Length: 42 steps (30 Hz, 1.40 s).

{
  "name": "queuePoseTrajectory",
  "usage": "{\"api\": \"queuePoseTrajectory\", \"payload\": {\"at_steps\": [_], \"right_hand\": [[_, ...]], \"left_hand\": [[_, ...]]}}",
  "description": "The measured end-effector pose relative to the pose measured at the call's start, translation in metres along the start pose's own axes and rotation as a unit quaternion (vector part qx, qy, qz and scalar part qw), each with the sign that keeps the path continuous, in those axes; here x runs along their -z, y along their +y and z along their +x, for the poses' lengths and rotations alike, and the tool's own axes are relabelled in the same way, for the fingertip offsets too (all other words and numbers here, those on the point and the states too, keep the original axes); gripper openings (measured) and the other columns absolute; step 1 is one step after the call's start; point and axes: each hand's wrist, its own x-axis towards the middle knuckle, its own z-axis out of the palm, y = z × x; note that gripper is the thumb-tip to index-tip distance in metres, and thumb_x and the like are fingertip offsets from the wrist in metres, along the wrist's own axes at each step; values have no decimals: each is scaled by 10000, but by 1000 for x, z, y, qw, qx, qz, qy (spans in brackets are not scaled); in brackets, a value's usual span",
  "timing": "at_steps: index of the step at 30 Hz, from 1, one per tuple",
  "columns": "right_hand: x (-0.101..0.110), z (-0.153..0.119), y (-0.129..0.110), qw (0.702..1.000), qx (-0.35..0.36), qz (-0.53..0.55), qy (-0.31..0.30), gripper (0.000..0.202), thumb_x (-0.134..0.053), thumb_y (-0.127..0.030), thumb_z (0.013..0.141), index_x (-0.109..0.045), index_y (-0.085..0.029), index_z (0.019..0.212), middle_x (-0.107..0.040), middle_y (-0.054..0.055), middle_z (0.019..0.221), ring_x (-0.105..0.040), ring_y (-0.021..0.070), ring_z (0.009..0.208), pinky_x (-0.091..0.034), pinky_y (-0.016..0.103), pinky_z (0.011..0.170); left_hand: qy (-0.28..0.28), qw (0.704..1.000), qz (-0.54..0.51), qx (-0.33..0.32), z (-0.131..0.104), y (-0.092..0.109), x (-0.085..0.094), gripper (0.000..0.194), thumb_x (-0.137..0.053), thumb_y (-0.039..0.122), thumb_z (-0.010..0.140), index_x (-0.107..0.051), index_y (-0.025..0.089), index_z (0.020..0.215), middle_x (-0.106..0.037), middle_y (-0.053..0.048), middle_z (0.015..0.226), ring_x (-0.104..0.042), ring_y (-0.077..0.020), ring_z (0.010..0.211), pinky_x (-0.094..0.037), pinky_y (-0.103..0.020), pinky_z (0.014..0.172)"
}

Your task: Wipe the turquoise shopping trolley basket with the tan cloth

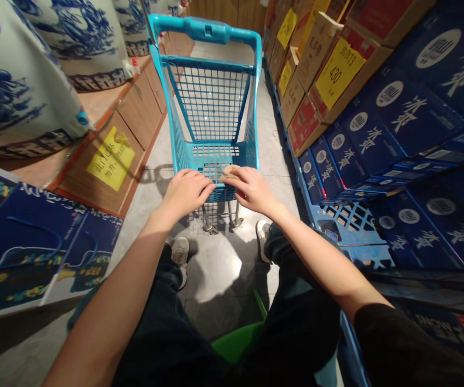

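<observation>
A blue plastic shopping cart (207,145) stands on the tiled floor between my feet and the aisle ahead. My left hand (187,191) rests at the left part of its near edge, palm down, with the fingers close together and the thumb toward the middle. On the right part of that edge, my right hand (250,185) has its fingers curled round a small tan, rounded object (232,171), which is partly hidden and which I cannot make out. The cart's basket shows only its blue grid. Whether my left fingers wrap under the edge is hidden.
Large white bags with blue prints (82,37) stand on a wooden ledge (135,102) at left, above dark blue gift boxes (34,236). Blue cartons (377,134) and brown cartons (316,48) line the right side on blue pallets. A green seat (237,341) shows between my legs.
</observation>
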Motion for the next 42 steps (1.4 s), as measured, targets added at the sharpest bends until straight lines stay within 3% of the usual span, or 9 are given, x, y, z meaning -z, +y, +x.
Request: {"api": "queuePoseTrajectory", "payload": {"at_steps": [4, 11, 15, 18, 21, 26, 29, 36, 42], "right_hand": [[17, -3, 8, 998, -36, -30, 33, 475, -551, -30, 940, -806, -209, 1299, -736, 157, 1432, -638, 326, 1293, -508, 499, 1077], [-4, -2, -6, 1000, -13, -18, 14, 515, -555, -31, 942, -775, -189, 1380, -728, 184, 1442, -607, 347, 1338, -510, 535, 1099], [8, 2, -1, 1000, -3, -9, -9, 499, -569, -55, 947, -774, -192, 1381, -731, 171, 1451, -631, 337, 1281, -522, 511, 1069], [20, 2, 6, 998, -52, -21, -13, 420, -560, -63, 944, -819, -188, 1250, -771, 161, 1325, -661, 329, 1165, -526, 480, 996], [16, 2, 7, 997, -72, -41, -7, 384, -561, -67, 920, -837, -183, 1160, -786, 152, 1195, -664, 323, 1087, -518, 463, 941], [-8, 6, -7, 1000, 13, -19, 19, 578, -540, -41, 901, -756, -137, 1429, -747, 185, 1401, -630, 334, 1276, -516, 496, 1087], [-6, 8, -11, 999, 41, -2, -4, 630, -539, -48, 911, -716, -163, 1504, -725, 172, 1470, -608, 335, 1347, -506, 505, 1130], [18, 12, -4, 990, -120, -57, -55, 361, -549, -81, 937, -839, -171, 1133, -785, 148, 1147, -651, 324, 1078, -478, 443, 939], [11, 16, -22, 992, -77, -68, -68, 438, -572, -59, 966, -794, -160, 1330, -765, 167, 1356, -615, 325, 1204, -447, 441, 1012]], "left_hand": [[-16, 1000, 8, 2, 2, 1, 1, 505, -387, 425, 1164, -835, 208, 1076, -868, -129, 1119, -768, -345, 1164, -531, -538, 1107], [-17, 1000, 10, 11, 3, 5, 1, 480, -403, 412, 1159, -826, 212, 1054, -866, -134, 1089, -769, -332, 1164, -522, -532, 1113], [-9, 1000, -8, 10, 2, 2, 0, 450, -435, 404, 1147, -832, 225, 1038, -866, -129, 1094, -769, -327, 1158, -515, -532, 1116], [-15, 1000, -10, 10, 3, 3, 0, 448, -436, 397, 1148, -832, 216, 1046, -866, -130, 1101, -770, -331, 1163, -514, -535, 1118], [-25, 1000, 10, 10, 5, 7, 0, 474, -410, 393, 1161, -826, 193, 1056, -864, -136, 1097, -772, -338, 1168, -520, -534, 1120], [-19, 999, 30, 16, 5, 10, -2, 467, -413, 378, 1162, -829, 177, 1094, -864, -149, 1109, -774, -336, 1191, -516, -530, 1139], [-21, 999, 28, 13, 4, 7, -3, 462, -421, 380, 1162, -829, 169, 1112, -863, -153, 1108, -775, -341, 1188, -520, -535, 1133], [-21, 999, 25, 7, 4, 5, -2, 464, -419, 386, 1177, -824, 187, 1067, -867, -119, 1100, -781, -336, 1163, -523, -529, 1115], [-18, 999, 30, 11, 4, 8, -2, 467, -419, 387, 1176, -825, 185, 1063, -868, -132, 1091, -782, -338, 1167, -522, -531, 1119]]}}
